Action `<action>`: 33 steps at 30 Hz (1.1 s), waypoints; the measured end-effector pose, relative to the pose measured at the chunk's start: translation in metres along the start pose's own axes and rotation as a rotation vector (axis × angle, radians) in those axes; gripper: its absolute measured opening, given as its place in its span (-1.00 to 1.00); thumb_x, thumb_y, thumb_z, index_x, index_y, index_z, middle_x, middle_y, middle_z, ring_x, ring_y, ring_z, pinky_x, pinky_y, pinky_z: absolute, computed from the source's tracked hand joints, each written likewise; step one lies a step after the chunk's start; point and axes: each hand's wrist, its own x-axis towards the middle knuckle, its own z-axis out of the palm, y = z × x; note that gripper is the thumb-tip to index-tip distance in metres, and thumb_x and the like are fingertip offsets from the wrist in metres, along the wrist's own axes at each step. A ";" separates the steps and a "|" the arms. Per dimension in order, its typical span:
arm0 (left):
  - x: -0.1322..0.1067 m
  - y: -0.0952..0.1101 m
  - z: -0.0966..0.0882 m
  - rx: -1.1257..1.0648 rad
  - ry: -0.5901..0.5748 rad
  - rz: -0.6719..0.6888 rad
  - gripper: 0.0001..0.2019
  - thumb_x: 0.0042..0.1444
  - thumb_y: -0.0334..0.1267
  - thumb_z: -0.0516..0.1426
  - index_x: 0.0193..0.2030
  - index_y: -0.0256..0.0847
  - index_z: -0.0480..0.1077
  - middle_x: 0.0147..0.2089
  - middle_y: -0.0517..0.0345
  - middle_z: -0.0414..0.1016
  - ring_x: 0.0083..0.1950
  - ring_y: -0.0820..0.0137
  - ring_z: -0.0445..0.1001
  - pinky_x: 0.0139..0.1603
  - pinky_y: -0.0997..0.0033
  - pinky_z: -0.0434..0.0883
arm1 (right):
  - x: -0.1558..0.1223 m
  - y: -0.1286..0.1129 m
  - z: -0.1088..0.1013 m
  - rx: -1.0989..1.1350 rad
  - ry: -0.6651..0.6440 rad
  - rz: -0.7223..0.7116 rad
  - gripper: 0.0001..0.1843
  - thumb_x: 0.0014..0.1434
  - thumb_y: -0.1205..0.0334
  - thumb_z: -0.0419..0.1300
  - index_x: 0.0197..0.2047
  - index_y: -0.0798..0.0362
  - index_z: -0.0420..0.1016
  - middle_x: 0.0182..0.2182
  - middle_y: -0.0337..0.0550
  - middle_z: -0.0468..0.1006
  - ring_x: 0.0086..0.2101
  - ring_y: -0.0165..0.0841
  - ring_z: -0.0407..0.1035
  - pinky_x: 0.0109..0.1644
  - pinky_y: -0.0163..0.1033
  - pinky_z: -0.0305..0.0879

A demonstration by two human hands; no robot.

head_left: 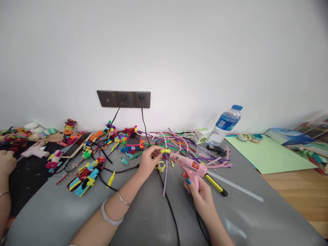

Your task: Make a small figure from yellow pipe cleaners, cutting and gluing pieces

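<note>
In my right hand (198, 191) is a pink glue gun (188, 165), its nozzle pointing left and a long clear glue stick (235, 186) jutting from its back. My left hand (150, 160) pinches a small yellow fuzzy piece (165, 151), which looks like pipe cleaner, just in front of the nozzle. Whether nozzle and piece touch I cannot tell. Below them, yellow bits (161, 167) and a lilac pipe cleaner (165, 177) lie on the grey table (143, 218). Behind the glue gun lies a yellow and black utility knife (216, 184), partly hidden.
Pipe cleaners (184, 140) sprawl behind my hands. Colourful fuzzy figures (84, 177) and a phone (77, 145) lie left, crossed by black cables (167, 201). A tilted water bottle (224, 125), keys (217, 149) and green paper (276, 155) are right. Another person's hand (6, 162) shows far left.
</note>
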 end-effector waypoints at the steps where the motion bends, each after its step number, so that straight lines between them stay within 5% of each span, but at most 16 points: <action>1: 0.000 0.000 0.000 0.002 0.000 0.006 -0.83 0.08 -0.25 0.20 -0.21 -0.23 0.52 -0.40 0.16 0.45 -0.43 0.46 0.36 -0.41 0.51 0.31 | 0.000 -0.001 0.000 -0.015 -0.008 -0.006 -0.56 0.18 -0.13 0.15 -0.25 0.12 0.54 -0.57 -0.20 0.40 -0.55 -0.37 0.23 -0.46 -0.28 0.21; 33: -0.002 0.001 0.001 0.002 0.015 0.016 -0.82 0.06 -0.38 0.13 -0.21 -0.21 0.52 -0.38 0.15 0.47 -0.43 0.47 0.37 -0.42 0.52 0.32 | 0.003 -0.017 0.002 -0.081 0.052 0.072 -0.56 0.08 -0.11 0.17 -0.28 0.15 0.50 -0.55 -0.15 0.45 -0.54 -0.34 0.29 -0.46 -0.27 0.28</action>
